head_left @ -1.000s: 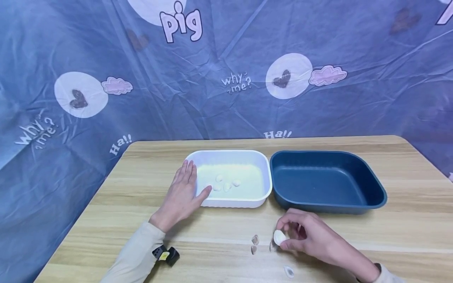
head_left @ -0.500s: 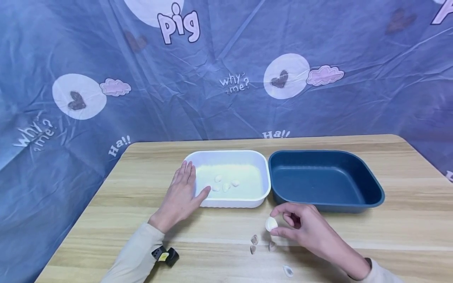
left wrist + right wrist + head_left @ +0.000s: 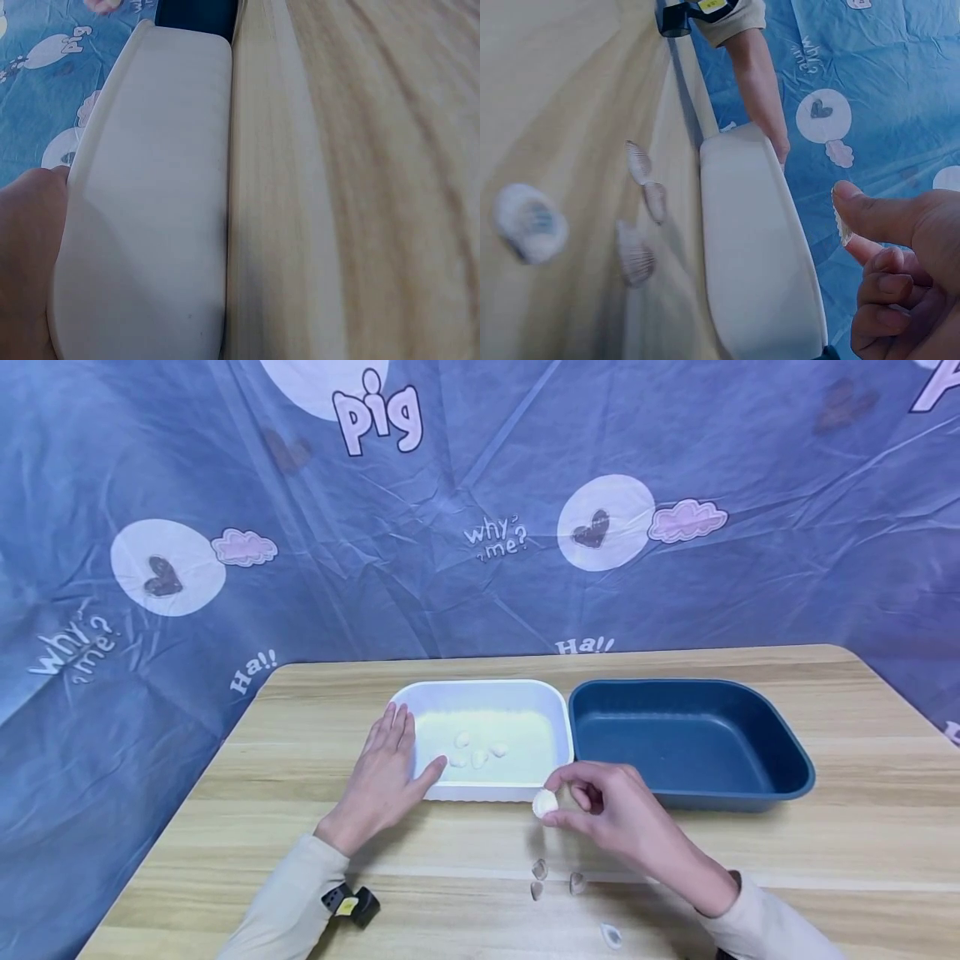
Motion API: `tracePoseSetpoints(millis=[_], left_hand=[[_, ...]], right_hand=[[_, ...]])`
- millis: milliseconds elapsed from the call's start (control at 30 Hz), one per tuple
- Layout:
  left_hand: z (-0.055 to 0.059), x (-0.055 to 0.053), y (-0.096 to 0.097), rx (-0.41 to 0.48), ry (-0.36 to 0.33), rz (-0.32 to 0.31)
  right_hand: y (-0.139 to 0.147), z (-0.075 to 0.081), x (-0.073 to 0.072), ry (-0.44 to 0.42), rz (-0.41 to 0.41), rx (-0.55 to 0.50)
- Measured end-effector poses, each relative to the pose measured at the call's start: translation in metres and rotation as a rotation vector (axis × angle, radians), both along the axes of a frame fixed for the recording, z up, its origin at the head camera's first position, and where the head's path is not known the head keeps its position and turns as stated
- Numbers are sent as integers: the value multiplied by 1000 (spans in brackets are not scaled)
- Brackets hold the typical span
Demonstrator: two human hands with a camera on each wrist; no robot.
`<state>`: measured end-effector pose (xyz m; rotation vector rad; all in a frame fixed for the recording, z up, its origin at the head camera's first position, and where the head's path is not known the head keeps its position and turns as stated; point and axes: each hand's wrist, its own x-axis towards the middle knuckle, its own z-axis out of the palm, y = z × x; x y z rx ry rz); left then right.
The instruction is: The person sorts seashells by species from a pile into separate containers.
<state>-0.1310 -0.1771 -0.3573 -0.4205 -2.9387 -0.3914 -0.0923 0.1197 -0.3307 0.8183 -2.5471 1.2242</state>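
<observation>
Between thumb and fingertips my right hand pinches a white seashell, just in front of the white tub's near right corner. The right wrist view shows that shell edge-on, its rim ridged. My left hand rests over the left side of the white tub, fingers straight and thumb over the near rim. Inside the tub lie several white shells. On the table, three small brownish ribbed shells form a group below my right hand. A pale oval shell with a grey centre lies nearer me.
A dark blue tub stands right beside the white one, with bare bottom showing. Both are on a wood-grain table. A blue printed cloth hangs behind the table's far edge. A black device is strapped to my left wrist.
My right hand has carried the white shell left and away from me, from beside the brownish shells to the white tub's near right corner. My left hand has stayed in place.
</observation>
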Motion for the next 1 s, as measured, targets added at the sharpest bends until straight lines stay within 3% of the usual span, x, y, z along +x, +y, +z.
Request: tracePoseSetpoints(millis=[500, 1000], left_hand=[[-3, -1, -1, 18, 39, -3], [-2, -1, -1, 16, 42, -10]], right_hand=[[-29, 8, -38, -113, -32, 98], [-58, 4, -72, -202, -152, 417]])
